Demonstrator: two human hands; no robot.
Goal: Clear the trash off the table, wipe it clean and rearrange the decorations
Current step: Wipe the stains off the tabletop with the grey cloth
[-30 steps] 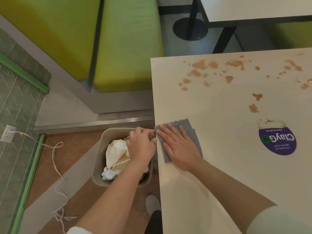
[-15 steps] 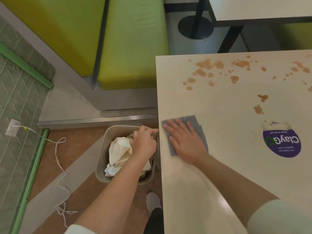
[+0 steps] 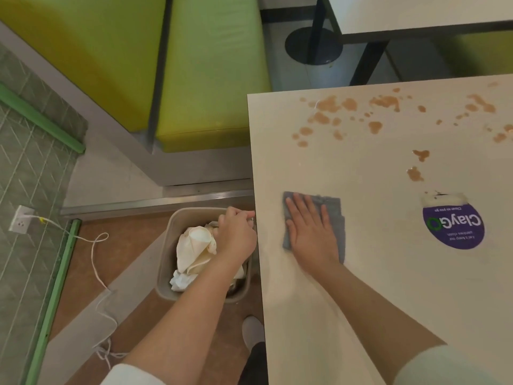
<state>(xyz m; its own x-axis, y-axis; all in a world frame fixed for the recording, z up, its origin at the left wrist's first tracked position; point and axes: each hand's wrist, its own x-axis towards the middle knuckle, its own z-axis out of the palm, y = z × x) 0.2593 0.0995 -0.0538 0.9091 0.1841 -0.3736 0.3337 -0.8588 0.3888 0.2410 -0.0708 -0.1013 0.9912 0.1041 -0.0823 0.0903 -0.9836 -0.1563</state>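
Note:
My right hand (image 3: pixel 311 232) presses flat, fingers straight, on a grey cloth (image 3: pixel 334 208) lying on the cream table (image 3: pixel 361 287), a little in from its left edge. Brown spill stains (image 3: pixel 330 105) are scattered across the far part of the table, and two more stains (image 3: pixel 416 165) lie nearer the cloth. My left hand (image 3: pixel 236 234) is off the table, fingers curled over the rim of a beige trash bin (image 3: pixel 166 245) that stands against the table's left edge. Crumpled white paper (image 3: pixel 194 245) fills the bin.
A round purple ClayGo sticker (image 3: pixel 454 227) is stuck to the table right of the cloth. A green bench (image 3: pixel 211 65) stands beyond the table's far left corner, another table (image 3: pixel 416 12) behind it. A white cable (image 3: pixel 95 259) trails over the floor. My shoe (image 3: pixel 251 329) is beside the bin.
My right hand has slid the cloth to the right, away from the table's left edge. My left hand has stayed at the bin's rim.

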